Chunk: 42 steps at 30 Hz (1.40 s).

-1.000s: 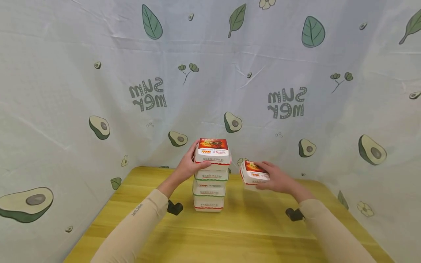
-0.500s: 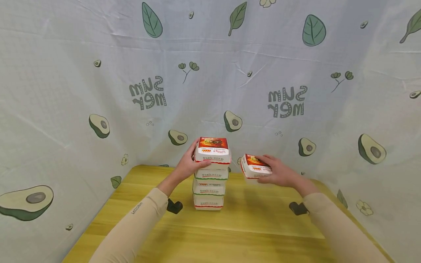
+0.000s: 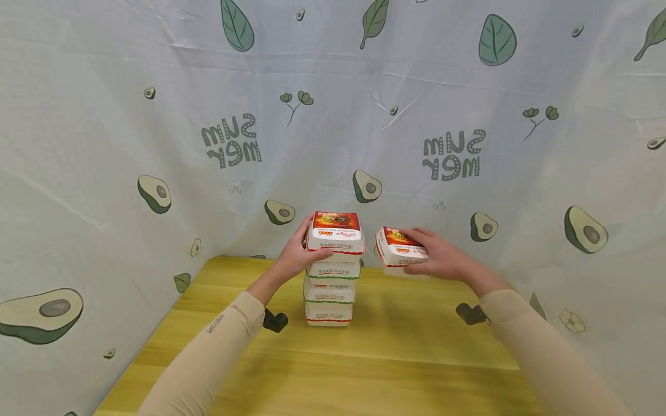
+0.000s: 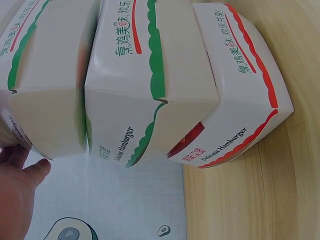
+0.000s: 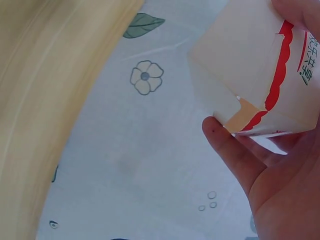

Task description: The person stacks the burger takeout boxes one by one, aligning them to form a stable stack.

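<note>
Burger boxes stand in a column on the table, white with red or green scalloped trim. The top burger box (image 3: 335, 234) has a red burger picture on its lid; my left hand (image 3: 296, 255) grips its left side, thumb along the front. Below it are green-trimmed boxes (image 3: 330, 293) and a red-trimmed bottom box (image 4: 240, 90). Right of the column, my right hand (image 3: 441, 256) holds another red-trimmed burger box (image 3: 396, 249) in the air, fingers over its lid and thumb at its front. Its pale underside (image 5: 235, 45) shows in the right wrist view.
The wooden table (image 3: 322, 370) has a black heart-shaped mark (image 3: 274, 320) left of the column and another (image 3: 470, 314) near the right forearm. A pale curtain (image 3: 333, 75) printed with avocados and leaves hangs behind and at both sides.
The burger box in my right hand has risen from lower beside the column to nearly the top box's height. My left hand has stayed on the top box. The head view has tilted slightly.
</note>
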Available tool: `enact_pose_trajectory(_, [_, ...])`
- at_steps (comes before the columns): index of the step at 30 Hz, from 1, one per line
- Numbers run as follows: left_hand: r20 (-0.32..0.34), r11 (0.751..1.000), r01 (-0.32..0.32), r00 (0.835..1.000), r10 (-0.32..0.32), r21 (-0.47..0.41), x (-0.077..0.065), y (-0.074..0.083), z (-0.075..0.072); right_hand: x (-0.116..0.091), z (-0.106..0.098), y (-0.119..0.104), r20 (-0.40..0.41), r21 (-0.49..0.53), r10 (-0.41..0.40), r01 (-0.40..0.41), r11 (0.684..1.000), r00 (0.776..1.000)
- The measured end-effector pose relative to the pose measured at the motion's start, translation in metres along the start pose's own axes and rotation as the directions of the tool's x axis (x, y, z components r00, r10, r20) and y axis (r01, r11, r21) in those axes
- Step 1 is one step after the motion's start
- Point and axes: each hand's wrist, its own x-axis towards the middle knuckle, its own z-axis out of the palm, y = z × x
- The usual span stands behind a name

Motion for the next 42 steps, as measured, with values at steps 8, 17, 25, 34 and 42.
enact_pose_trajectory(8, [-0.004, 1.0, -0.015, 1.0, 0.015, -0.006, 0.002, 0.0, -0.001, 0.006, -0.014, -0.013, -0.012, -0.035, 0.006, -0.006, 0.999, 1.0])
enact_pose_trajectory(17, [-0.011, 1.0, -0.03, 0.999, 0.03, -0.001, 0.007, 0.002, -0.008, 0.015, -0.035, -0.026, -0.02, -0.019, -0.02, 0.02, 1.0, 1.0])
enact_pose_trajectory(25, [-0.004, 0.999, -0.032, 0.999, 0.032, -0.006, 0.01, 0.005, -0.006, 0.017, -0.054, -0.033, -0.031, -0.014, -0.018, 0.018, 1.0, 0.999])
enact_pose_trajectory(34, [0.002, 0.999, -0.04, 0.999, 0.04, -0.001, 0.01, 0.004, -0.005, 0.022, -0.066, -0.042, -0.053, -0.012, -0.036, 0.036, 0.999, 0.998])
enact_pose_trajectory(42, [0.001, 1.0, 0.002, 1.0, -0.002, -0.019, -0.001, -0.004, -0.001, 0.029, -0.064, -0.057, -0.068, 0.002, -0.082, 0.082, 0.997, 0.994])
